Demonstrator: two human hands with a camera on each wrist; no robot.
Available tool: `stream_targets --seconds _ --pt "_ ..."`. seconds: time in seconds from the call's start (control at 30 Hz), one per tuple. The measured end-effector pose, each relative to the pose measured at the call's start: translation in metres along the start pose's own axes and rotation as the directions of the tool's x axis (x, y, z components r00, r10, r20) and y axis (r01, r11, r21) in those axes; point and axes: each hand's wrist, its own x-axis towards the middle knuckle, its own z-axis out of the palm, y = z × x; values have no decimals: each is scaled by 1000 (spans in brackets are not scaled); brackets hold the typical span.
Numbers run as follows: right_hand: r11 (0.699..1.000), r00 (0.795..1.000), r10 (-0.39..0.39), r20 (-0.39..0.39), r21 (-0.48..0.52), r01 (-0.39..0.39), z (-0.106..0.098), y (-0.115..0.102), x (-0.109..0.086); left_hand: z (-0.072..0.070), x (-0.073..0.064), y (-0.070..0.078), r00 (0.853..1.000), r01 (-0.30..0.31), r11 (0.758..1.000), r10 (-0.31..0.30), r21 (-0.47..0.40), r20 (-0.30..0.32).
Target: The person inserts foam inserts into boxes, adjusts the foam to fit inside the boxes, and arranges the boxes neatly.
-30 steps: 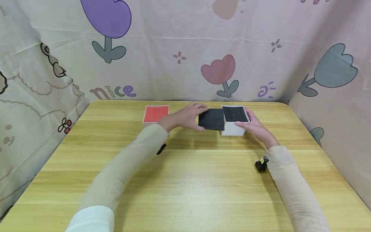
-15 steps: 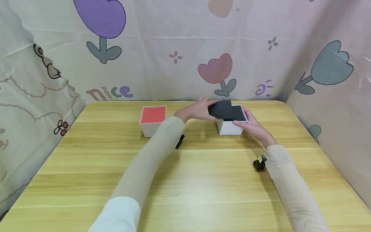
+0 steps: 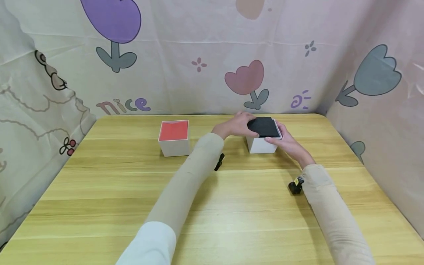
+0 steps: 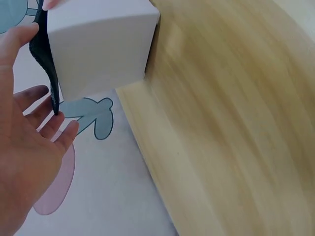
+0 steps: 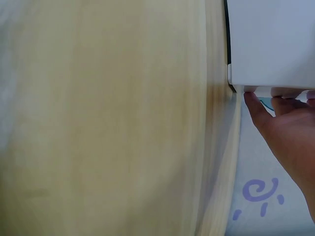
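Observation:
At the back right of the table, a white box (image 3: 261, 146) stands upright, its top covered by a black square sheet (image 3: 264, 127) that looks like cloth. My left hand (image 3: 236, 126) pinches the left edge of this sheet between thumb and fingers. The left wrist view shows the same sheet (image 4: 45, 56) bent, lying along the box's top rim. My right hand (image 3: 291, 143) grips the box's right side, thumb at the front corner. Seen from the right wrist, fingertips press the box wall (image 5: 275, 44). Another black layer, lower in the box, is hidden now.
A second white box (image 3: 175, 148) with a red sheet (image 3: 173, 131) in its top stands further left. Both boxes are near the table's (image 3: 232, 221) back edge. A printed curtain (image 3: 185, 88) hangs behind. Small black devices (image 3: 296, 186) sit at the wrists.
My left hand has carried the black sheet rightward, from beside the right-hand box to over its top, where it now lies flat. My right hand keeps its grip. The view has shifted slightly.

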Motion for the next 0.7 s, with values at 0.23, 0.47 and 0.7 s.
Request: stream_targets --seconds 0.23,0.47,0.7 --pt "1000 1000 1 8 -3 -1 1 0 1 10 7 5 1000 24 1000 -24 -6 -14" --pt "999 1000 5 -4 -32 -5 0 -1 1 18 9 1 999 28 998 -29 -64 -13" --pt "1000 1000 13 3 -27 -12 4 -14 -9 26 8 -5 999 22 986 -17 -164 35"
